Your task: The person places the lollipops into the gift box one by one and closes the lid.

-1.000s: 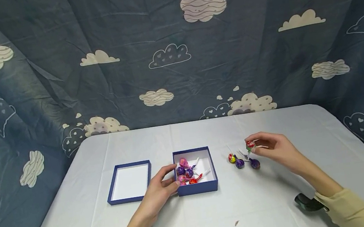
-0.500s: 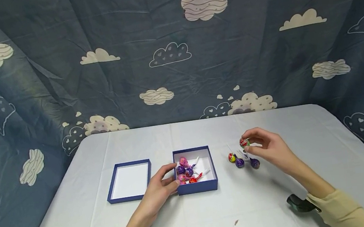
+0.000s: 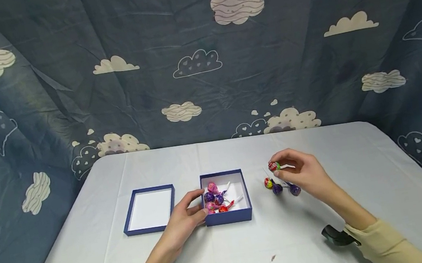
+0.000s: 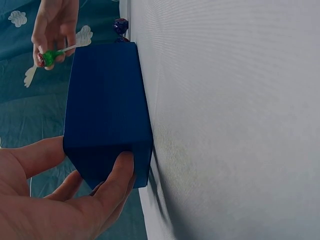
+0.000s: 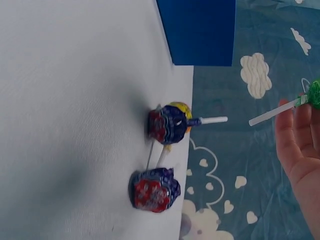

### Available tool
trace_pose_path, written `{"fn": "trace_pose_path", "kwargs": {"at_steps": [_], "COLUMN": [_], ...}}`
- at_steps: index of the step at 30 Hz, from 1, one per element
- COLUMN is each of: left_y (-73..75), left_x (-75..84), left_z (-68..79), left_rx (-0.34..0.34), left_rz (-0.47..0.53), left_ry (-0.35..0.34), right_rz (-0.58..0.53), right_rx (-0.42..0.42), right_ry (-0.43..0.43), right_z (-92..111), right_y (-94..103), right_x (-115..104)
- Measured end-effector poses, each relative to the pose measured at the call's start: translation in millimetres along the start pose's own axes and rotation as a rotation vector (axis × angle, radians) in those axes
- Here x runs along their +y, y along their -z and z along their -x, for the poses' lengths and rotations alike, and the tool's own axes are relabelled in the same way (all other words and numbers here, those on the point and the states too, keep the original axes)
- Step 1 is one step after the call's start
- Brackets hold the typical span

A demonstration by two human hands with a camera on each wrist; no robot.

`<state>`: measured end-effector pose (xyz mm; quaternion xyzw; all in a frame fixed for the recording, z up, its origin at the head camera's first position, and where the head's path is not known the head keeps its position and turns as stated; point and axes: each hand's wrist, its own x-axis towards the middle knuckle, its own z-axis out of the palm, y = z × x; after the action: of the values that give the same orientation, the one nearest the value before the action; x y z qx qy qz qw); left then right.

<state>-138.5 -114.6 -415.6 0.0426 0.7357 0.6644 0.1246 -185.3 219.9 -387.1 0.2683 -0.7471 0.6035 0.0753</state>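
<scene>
My left hand holds the left side of an open blue box, its thumb and fingers spread along the wall in the left wrist view. Several wrapped lollipops, pink, purple and red, lie inside. My right hand pinches a lollipop with a red and green wrapper in the air to the right of the box; its white stick shows in the right wrist view. Below that hand, two purple lollipops and a yellow-red lollipop lie on the table.
The box's blue-rimmed lid lies with its white inside up, left of the box. A white cloth covers the table. Behind it hangs a dark curtain with a cloud print.
My right hand has moved left with the red and green lollipop, from above the far right of the loose lollipops towards the box. My left hand has stayed on the box.
</scene>
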Motion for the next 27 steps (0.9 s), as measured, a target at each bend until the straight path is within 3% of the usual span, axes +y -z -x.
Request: {"fn": "trace_pose_path", "kwargs": {"at_steps": [15, 27], "left_y": [0.9, 0.1], "left_x": [-0.4, -1.1], "left_z": [0.0, 0.1], "left_rx": [0.002, 0.0], "left_rz": [-0.01, -0.006], "left_ry": [-0.001, -0.008], "right_rz": [-0.036, 0.004], "right_rx": [-0.049, -0.167], "right_ry": [0.0, 0.059], "right_z": [-12, -26], "right_y": [-22.0, -54.4], "right_x": [-4, -14]}}
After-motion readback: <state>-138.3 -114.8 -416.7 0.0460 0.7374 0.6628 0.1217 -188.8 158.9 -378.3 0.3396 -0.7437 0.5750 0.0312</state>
